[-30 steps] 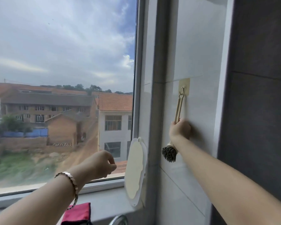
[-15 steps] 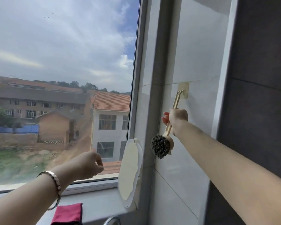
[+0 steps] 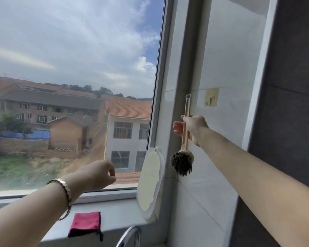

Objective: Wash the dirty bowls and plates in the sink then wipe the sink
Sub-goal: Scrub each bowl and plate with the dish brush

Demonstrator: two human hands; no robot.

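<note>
The right hand (image 3: 193, 130) is up near the wall and holds a brush (image 3: 182, 163). Its fingers wrap round the thin, pale wooden stick of the brush. The brush hangs straight down in the air. It has a round head with dark, spiky bristles at the bottom and a small loop on top. The loop is just left of a shiny gold hook (image 3: 211, 99), not touching it. The hook sits on a smooth white tile wall (image 3: 221, 59).

The left hand (image 3: 96, 173) is raised in front of the window (image 3: 70, 68). Its fingers curl loosely and hold nothing. A metal bracelet (image 3: 64, 191) is on that wrist.

A flat, oval, cream board (image 3: 149, 182) leans in the corner on the window sill (image 3: 118, 209). A soft red cloth (image 3: 86, 223) lies on the sill. The curved, shiny tap (image 3: 130, 236) shows at the bottom edge.
</note>
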